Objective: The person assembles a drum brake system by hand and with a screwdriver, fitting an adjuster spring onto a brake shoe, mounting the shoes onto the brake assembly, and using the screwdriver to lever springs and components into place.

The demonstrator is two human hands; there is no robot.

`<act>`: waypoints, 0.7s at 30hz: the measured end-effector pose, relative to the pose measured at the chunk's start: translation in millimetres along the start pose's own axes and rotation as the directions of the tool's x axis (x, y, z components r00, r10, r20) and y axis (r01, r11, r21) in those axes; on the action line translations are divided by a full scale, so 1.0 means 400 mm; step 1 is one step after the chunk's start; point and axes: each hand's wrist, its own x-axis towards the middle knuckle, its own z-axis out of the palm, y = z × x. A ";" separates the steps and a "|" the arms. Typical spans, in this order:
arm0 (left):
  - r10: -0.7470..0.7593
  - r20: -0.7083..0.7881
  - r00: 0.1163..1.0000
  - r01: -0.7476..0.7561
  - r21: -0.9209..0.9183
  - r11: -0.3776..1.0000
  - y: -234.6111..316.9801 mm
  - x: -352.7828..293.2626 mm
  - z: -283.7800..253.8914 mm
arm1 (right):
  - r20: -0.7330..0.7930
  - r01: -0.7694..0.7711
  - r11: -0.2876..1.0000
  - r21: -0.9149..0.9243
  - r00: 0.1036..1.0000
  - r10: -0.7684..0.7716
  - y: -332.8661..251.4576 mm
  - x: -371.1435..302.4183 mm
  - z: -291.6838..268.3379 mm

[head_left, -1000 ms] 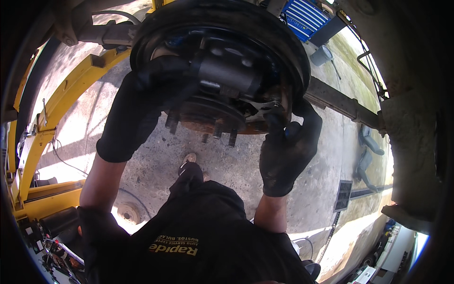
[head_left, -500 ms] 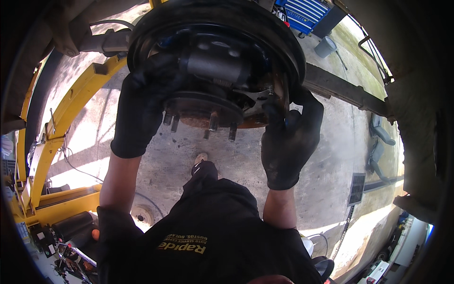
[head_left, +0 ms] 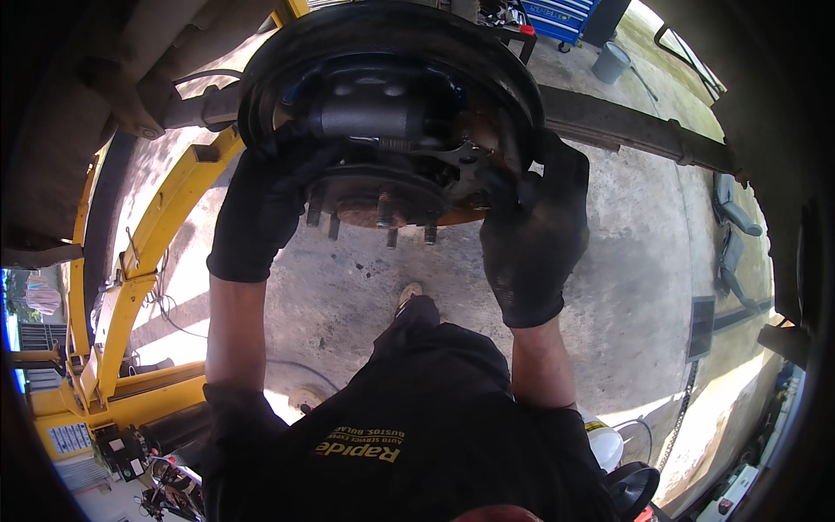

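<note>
In front of me is a drum brake with its black backing plate [head_left: 391, 22] and a dark wheel cylinder [head_left: 365, 117] at the top. Below the cylinder, the wheel hub [head_left: 374, 187] carries several threaded studs. My left hand [head_left: 258, 204], in a black glove, reaches into the left side of the brake; its fingertips are lost in shadow. At the right, my gloved right hand [head_left: 539, 235] has its fingers bent round the rusty-brown brake shoe [head_left: 483, 130], close to the plate's rim. A flat metal lever [head_left: 465, 165] and a coil spring lie between cylinder and hub.
The axle beam [head_left: 635, 126] runs off to the right behind the plate. A yellow lift frame [head_left: 165, 226] stands at left. Farther back are a blue tool chest [head_left: 557, 16] and a grey bucket [head_left: 611, 63]. Lift arm pads [head_left: 735, 209] lie on the right.
The view has shifted and turned slightly. My right hand has closed in around the shoe's edge, and the flat lever now sits nearer the hub. My left hand stays at the brake's left side.
</note>
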 end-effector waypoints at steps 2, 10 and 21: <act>0.153 0.056 0.987 -0.162 0.234 0.959 -0.014 0.001 -0.018 | 0.014 -0.039 0.999 -0.035 0.999 0.040 -0.005 0.000 -0.002; 0.211 0.260 0.942 -0.295 0.347 0.890 -0.060 0.030 -0.056 | -0.006 -0.052 0.999 -0.009 0.999 0.052 -0.014 0.003 -0.001; -0.279 0.223 0.934 0.350 -0.413 0.841 -0.018 0.041 -0.039 | 0.046 0.148 0.978 -0.146 0.989 -0.143 -0.010 0.016 -0.005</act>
